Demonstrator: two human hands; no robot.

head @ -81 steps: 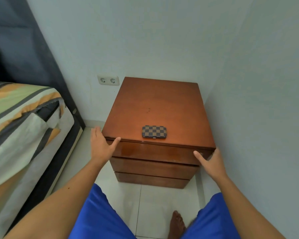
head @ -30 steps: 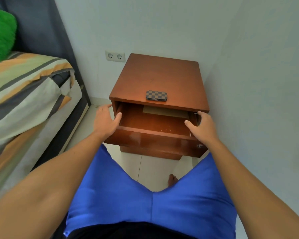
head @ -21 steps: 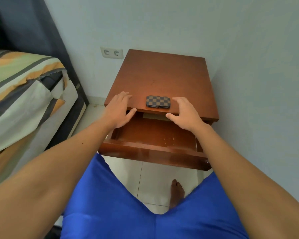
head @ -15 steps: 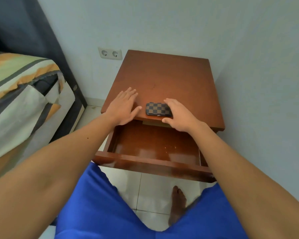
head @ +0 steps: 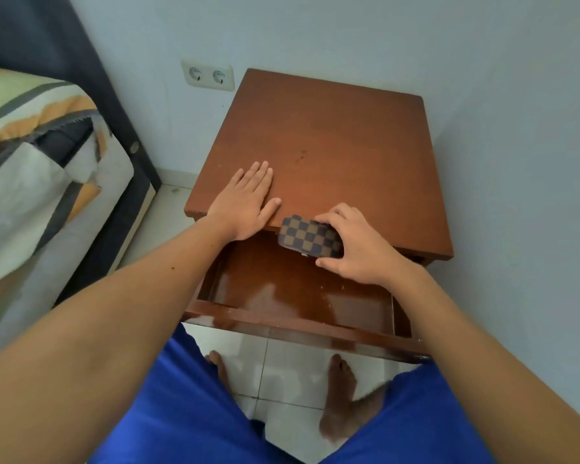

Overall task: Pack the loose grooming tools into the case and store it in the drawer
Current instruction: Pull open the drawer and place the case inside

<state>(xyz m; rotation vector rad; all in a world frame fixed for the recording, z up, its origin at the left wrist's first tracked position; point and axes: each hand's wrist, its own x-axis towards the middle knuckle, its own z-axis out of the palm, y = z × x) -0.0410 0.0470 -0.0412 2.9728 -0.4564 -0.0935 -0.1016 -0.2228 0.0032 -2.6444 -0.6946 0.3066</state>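
Note:
The brown checkered grooming case point(head: 307, 236) is closed and held just past the front edge of the wooden nightstand top point(head: 329, 142), over the open top drawer point(head: 295, 286). My right hand point(head: 355, 249) grips the case from its right side, fingers on its far edge and thumb on its near edge. My left hand point(head: 246, 202) lies flat, palm down, on the nightstand top at its front left, holding nothing. The drawer is pulled out and its glossy bottom is bare apart from some crumbs. No loose tools are visible.
A bed point(head: 41, 169) with striped bedding and a dark headboard stands to the left. A double wall socket point(head: 208, 76) sits behind the nightstand. A wall runs close along the right. My bare feet point(head: 340, 393) stand on white floor tiles below the drawer front point(head: 302, 329).
I pulled the top drawer open with both hands. Then my right hand took the case and drew it off the top's front edge over the drawer, while my left hand settled flat on the top.

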